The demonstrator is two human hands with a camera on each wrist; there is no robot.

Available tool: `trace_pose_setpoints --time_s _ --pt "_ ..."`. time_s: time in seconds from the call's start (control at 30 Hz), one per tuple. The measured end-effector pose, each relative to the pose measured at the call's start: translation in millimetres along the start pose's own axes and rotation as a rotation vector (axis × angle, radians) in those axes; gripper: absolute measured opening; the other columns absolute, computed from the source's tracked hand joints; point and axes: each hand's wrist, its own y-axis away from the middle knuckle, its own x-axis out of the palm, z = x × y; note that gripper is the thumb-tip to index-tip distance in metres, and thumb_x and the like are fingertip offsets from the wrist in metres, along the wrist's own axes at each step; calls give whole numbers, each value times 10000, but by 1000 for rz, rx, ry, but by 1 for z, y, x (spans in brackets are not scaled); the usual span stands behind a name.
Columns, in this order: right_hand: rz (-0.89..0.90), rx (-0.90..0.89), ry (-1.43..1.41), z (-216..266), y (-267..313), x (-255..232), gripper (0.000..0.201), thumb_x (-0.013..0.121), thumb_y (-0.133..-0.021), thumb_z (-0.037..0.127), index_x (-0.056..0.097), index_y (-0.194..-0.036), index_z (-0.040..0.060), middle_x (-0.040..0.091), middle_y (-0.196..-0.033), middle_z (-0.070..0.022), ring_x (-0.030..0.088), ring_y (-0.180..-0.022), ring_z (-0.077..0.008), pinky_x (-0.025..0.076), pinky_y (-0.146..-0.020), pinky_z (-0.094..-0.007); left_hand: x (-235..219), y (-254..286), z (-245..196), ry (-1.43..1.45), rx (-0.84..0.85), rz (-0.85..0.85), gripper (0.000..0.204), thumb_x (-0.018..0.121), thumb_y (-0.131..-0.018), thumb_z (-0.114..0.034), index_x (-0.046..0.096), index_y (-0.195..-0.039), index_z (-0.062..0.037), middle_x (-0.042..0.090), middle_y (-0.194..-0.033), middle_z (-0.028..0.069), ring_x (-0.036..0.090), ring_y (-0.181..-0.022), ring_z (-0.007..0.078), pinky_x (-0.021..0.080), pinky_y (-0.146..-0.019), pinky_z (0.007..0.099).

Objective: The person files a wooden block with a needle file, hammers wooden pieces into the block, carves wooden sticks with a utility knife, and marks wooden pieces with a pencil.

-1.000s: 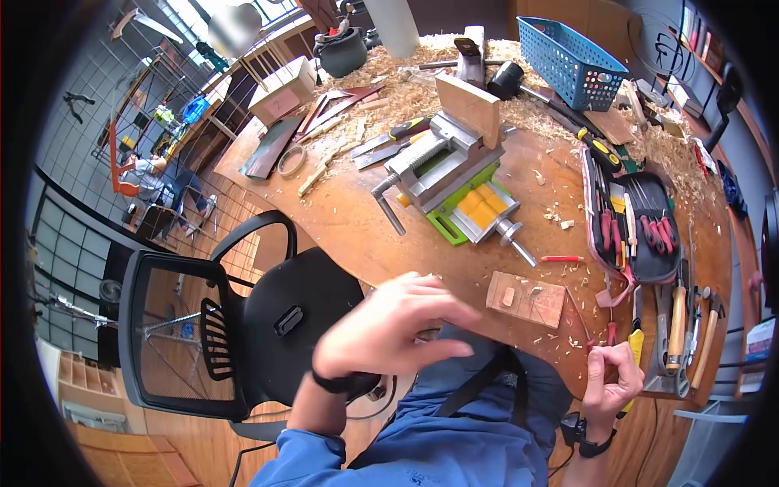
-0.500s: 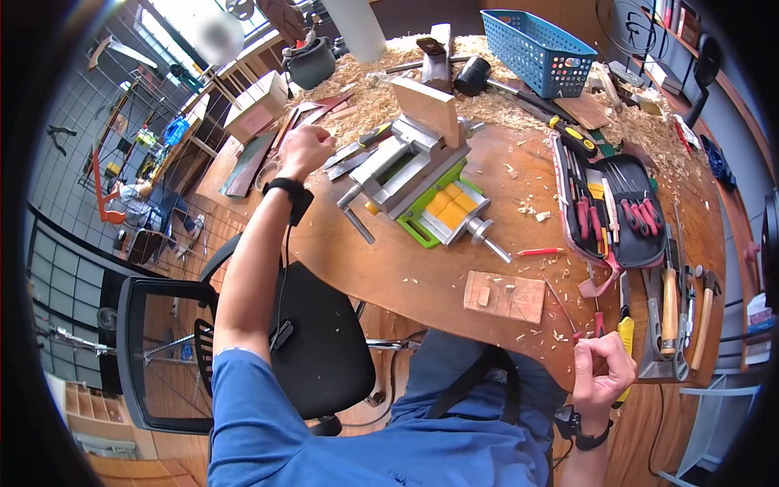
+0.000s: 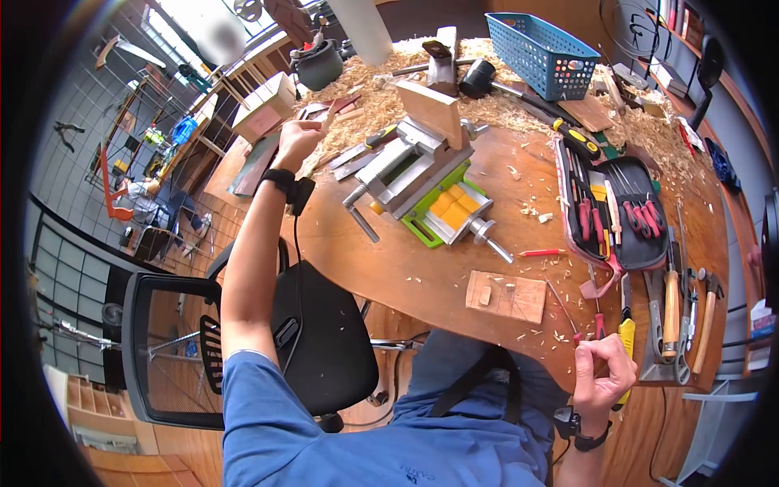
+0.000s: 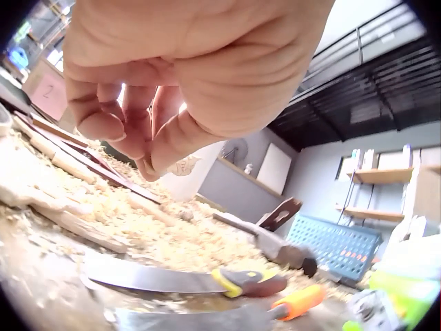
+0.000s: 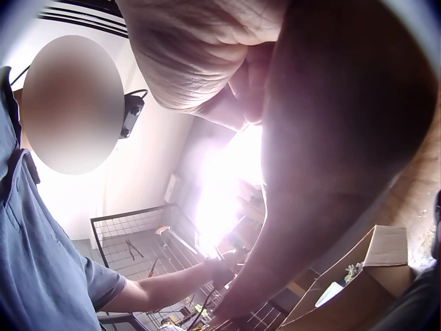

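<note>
In the head view my left hand is raised over the far left of the bench. It pinches a thin strip of pale wood, whose end also shows beyond the fingertips in the left wrist view. By the bench's front right edge, my right hand has thumb and forefinger together at the red handle of a thin tool; the fingers hide the handle's end. A small wooden board with a little block on it lies left of that tool. A vise clamps an upright board.
A tool case lies open at the right, with a chisel and a hammer beside it. Knives lie left of the vise. Shavings and a blue basket are behind it. A chair stands left.
My left hand swung from near my lap to the far left of the bench, then rose slightly with a wood strip in its fingers. My right hand keeps its place at the bench edge.
</note>
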Motion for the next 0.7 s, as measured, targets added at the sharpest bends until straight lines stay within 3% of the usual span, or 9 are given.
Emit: trace_pose_setpoints --time_s 0.07,0.13,0.17,0.33,0.4,0.47,0.53,0.6,0.7 --pt "-10 -11 -7 0 0 1 66 775 -876 -42 725 -884 0 643 -735 -81 585 -661 -228 438 -608 -329 -17 41 -33 253 4 47 384 825 -890 -196 815 -1213 12 805 -995 60 710 -844 118 549 -768 283" --pt "-25 -6 -12 0 1 1 63 772 -880 -42 724 -884 -1 640 -733 -80 583 -661 -222 436 -609 -329 -34 76 -56 444 96 87 354 793 -919 -155 802 -1223 25 804 -986 48 699 -834 88 542 -752 269" --pt "-23 -9 -9 -1 3 1 63 772 -880 -42 724 -884 -1 640 -733 -80 583 -661 -222 436 -609 -329 -40 96 -71 448 96 86 354 793 -919 -155 802 -1223 25 804 -986 48 699 -834 88 542 -752 269" --pt "-13 13 -34 -3 3 0 56 758 -883 -51 727 -892 -5 655 -740 -87 591 -663 -215 447 -622 -320 -48 200 -130 571 398 83 294 697 -994 -80 765 -1247 54 759 -975 15 658 -852 66 523 -793 236" --pt "-23 12 -33 0 1 2 59 751 -880 -56 731 -895 -2 673 -750 -95 616 -673 -220 463 -635 -317 -40 242 -147 577 391 94 300 674 -918 58 763 -1205 77 779 -948 35 717 -861 80 570 -817 236" --pt "-11 22 -19 5 -1 1 80 754 -864 -69 736 -891 4 682 -754 -103 640 -686 -236 487 -641 -335 -31 291 -168 570 407 76 264 686 -899 71 774 -1147 72 760 -888 19 702 -809 66 566 -783 237" --pt "21 -92 63 18 -6 -2 115 780 -843 -68 742 -918 11 688 -771 -108 639 -674 -258 498 -635 -353 -23 327 -176 485 567 112 228 685 -858 58 783 -1064 62 746 -807 32 697 -748 70 565 -742 246" --pt "46 -250 125 30 -6 -6 173 817 -820 -55 751 -958 26 694 -795 -108 641 -673 -276 500 -619 -371 0 356 -178 480 824 200 286 689 -735 37 800 -997 7 702 -716 31 682 -628 116 551 -626 255" --pt "106 -415 159 55 -5 -2 288 877 -788 -11 785 -1056 39 686 -853 -68 656 -703 -251 516 -600 -370 42 398 -179 602 675 442 282 673 -724 56 801 -973 30 716 -687 39 679 -582 95 529 -587 238"
